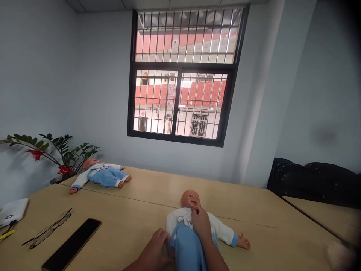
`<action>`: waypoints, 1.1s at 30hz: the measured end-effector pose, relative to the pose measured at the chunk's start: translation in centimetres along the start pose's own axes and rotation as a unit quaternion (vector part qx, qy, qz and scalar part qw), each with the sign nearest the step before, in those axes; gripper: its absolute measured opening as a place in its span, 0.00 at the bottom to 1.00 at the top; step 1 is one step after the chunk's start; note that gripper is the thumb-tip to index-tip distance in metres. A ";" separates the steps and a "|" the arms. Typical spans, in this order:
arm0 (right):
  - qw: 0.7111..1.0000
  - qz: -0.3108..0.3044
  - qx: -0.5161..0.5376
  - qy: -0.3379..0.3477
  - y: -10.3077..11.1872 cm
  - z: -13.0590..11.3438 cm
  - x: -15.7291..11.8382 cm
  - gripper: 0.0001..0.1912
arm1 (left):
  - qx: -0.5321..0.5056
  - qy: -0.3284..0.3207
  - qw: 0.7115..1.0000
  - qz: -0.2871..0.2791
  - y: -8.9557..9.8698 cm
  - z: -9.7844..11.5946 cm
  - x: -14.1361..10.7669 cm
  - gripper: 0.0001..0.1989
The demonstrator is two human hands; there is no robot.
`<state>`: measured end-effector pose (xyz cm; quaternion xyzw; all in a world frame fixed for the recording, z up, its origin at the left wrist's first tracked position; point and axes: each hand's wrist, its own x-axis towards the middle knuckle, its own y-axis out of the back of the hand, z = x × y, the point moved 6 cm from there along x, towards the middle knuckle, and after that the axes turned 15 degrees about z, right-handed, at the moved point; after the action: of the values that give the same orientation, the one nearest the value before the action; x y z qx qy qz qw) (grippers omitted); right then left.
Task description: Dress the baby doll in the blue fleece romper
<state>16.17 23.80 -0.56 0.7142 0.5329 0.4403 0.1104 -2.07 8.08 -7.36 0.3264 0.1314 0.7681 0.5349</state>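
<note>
A baby doll (190,197) lies on its back on the table in front of me, its head pointing away. It wears a white top (176,214) with a printed animal face on the chest, and light blue trousers (186,244). My right hand (201,223) is closed in a pinch at the top's collar, just under the doll's chin. Low at the doll's side, my left hand (159,246) has its fingers curled against the clothes; the arm on that side is hidden. The other arm (225,231) stretches out to the right, its small hand open.
A second doll (105,176) in matching clothes lies at the table's far left, by a potted plant (66,156). Glasses (50,229), a dark phone (73,242) and a white device (13,211) lie at left. Black chairs (313,182) stand at right.
</note>
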 end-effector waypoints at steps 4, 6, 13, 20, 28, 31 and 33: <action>1.000 0.007 0.002 0.005 0.4 -0.2 -0.2 0.18 | -0.008 -0.038 0.999 0.002 0.3 0.7 0.0 0.11; 1.000 0.006 -0.008 0.004 0.7 -0.4 -0.3 0.19 | 0.002 -0.034 0.999 0.019 0.6 0.2 0.3 0.10; 0.990 0.039 -0.118 -0.067 1.6 -2.2 -1.5 0.24 | 0.119 -0.036 0.986 0.114 2.1 -0.4 1.4 0.07; 0.977 0.081 -0.156 -0.117 2.0 -2.3 -2.6 0.21 | 0.189 -0.189 0.958 0.101 1.6 2.4 0.3 0.07; 0.981 0.086 -0.137 -0.110 1.4 -1.0 -2.3 0.21 | 0.075 -0.048 0.991 0.095 1.0 1.3 -0.6 0.08; 0.979 0.086 -0.149 -0.108 1.5 -1.5 -2.5 0.21 | 0.038 -0.060 0.996 0.056 -0.1 1.8 -1.1 0.12; 0.978 0.073 -0.158 -0.116 1.6 -1.6 -2.4 0.22 | 0.014 -0.059 0.997 0.042 -0.3 1.8 -1.1 0.12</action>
<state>15.94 20.54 0.16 0.7710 0.3863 0.4401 0.2504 -0.49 6.95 -6.56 0.3838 0.0972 0.7674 0.5044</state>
